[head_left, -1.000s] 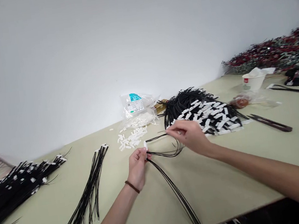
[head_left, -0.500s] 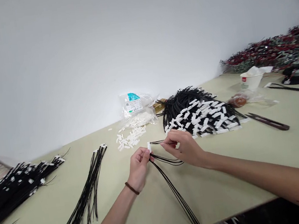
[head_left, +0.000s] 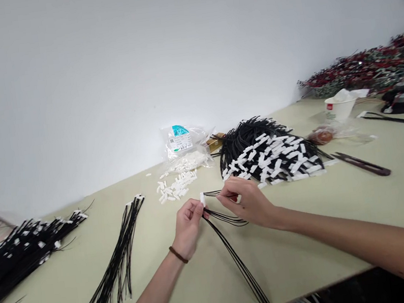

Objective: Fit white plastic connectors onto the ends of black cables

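Note:
My left hand [head_left: 187, 225] pinches a small white plastic connector [head_left: 202, 199] together with a few thin black wires [head_left: 234, 256] that run down toward the table's near edge. My right hand [head_left: 249, 201] is closed in a pinch on the end of one black wire [head_left: 215, 194], just right of the connector. Both hands hover over the pale green table [head_left: 310, 236], close together. A dark band circles my left wrist.
Loose white connectors [head_left: 177, 187] lie beside a clear bag [head_left: 185, 149]. A heap of black wires with white connectors [head_left: 269, 155] sits behind my right hand. Bare black wires [head_left: 116, 267] and another finished pile [head_left: 18, 253] lie left. Scissors [head_left: 362, 163] and a paper cup [head_left: 337, 107] stand right.
My right hand came back from the heap toward the left hand, bringing a wire end up to the white connector. The left hand rose slightly.

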The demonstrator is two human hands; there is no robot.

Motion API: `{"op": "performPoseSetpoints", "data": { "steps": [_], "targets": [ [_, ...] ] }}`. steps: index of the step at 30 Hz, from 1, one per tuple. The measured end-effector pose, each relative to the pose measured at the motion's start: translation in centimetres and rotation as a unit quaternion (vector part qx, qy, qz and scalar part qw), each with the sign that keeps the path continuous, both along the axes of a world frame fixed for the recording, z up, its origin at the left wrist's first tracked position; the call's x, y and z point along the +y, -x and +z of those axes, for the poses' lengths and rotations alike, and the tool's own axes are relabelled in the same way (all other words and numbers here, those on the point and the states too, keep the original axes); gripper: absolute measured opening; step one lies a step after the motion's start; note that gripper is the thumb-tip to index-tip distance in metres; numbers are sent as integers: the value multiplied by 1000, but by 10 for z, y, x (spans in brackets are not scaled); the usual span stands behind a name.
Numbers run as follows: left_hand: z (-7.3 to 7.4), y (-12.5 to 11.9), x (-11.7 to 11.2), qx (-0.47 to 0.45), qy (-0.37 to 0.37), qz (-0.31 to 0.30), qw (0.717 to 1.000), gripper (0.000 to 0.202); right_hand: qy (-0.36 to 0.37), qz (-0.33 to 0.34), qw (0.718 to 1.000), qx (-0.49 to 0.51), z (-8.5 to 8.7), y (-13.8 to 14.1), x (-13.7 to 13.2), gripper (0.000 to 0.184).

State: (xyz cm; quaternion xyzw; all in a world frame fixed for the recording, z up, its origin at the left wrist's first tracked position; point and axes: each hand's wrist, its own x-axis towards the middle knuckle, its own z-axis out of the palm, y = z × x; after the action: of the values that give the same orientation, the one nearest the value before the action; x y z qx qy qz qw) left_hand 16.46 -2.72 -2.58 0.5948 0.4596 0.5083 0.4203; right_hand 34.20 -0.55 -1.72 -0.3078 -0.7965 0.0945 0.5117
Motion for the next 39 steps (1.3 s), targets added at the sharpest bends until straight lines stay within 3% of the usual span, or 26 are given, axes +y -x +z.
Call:
{"op": "performPoseSetpoints", "data": {
  "steps": [4, 10, 13, 19, 27, 30, 34, 39],
  "targets": [
    [3, 0, -2, 24, -9, -6, 1000, 30, -1, 13, 1000, -15, 1, 0, -2, 22],
    [4, -1, -3, 35, -7, -23, 999, 29, -92, -5, 993, -70, 3, -2, -1, 13],
    [5, -3, -4, 35, -1, -35, 999, 29, -111, 35, 990, -79, 2, -3, 2, 9],
    [7, -4, -6, 37, 12, -46, 998, 31, -11, 159, 983, -87, 4, -5, 3, 10],
    [5, -6, -7, 23, 36, -67, 997, 31, 3, 185, 979, -81, 8, -6, 4, 12],
    [4, -5, -5, 0, 45, -51, 998, 31, -35, 126, 988, -82, 3, -4, 6, 11],
    [2, -1, -1, -70, 53, -14, 996, 29, -148, 17, 984, -95, 0, -3, 4, 14],
    [2, 0, 0, -162, 77, -14, 984, 28, -307, 52, 936, -162, -3, 0, 0, 15]
  ]
}}
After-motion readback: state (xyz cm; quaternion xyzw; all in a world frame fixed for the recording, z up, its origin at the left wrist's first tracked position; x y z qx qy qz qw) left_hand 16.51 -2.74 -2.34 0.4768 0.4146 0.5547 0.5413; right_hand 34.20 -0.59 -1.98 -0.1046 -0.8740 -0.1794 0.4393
